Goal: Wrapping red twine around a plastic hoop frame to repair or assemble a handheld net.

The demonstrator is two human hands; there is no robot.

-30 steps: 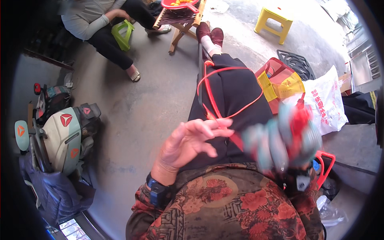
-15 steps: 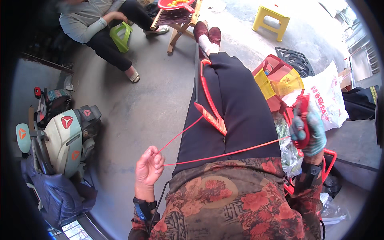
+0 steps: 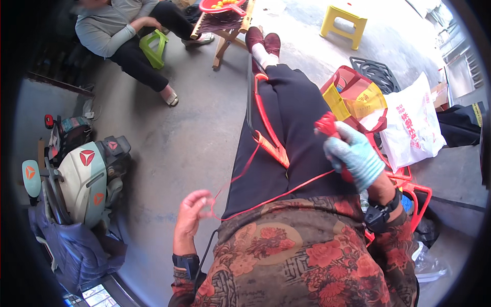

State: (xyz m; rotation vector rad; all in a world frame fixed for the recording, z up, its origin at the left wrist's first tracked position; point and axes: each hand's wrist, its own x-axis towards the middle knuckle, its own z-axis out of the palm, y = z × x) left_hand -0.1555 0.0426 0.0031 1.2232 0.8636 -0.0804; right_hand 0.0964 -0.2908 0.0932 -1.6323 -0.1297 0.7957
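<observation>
A dark narrow frame [image 3: 249,97] lies along my lap, with a curved red bar [image 3: 267,117] beside it. Red cord [image 3: 276,151] is wound closely around the frame's near end. From there a loose strand [image 3: 286,192] loops past my left hand and runs across my thighs to my right hand. My bare left hand [image 3: 190,215], slightly blurred, pinches the strand at its fingertips beside my left thigh. In a pale blue knit glove, my right hand [image 3: 355,156] closes around a bundle of red cord [image 3: 327,125] above my right thigh.
At the right stand a red-and-yellow bag [image 3: 353,97], a white sack [image 3: 411,125] and a red metal frame [image 3: 422,204]. Left is a parked scooter [image 3: 84,174]. Another person [image 3: 123,36] sits at the far left, near a wooden folding stool [image 3: 222,46]. A yellow stool [image 3: 343,25] stands farther off.
My right hand has come inward and left over my thigh with the cord bundle. The strand has gone from taut to slack. My left hand has turned slightly, its fingers looser.
</observation>
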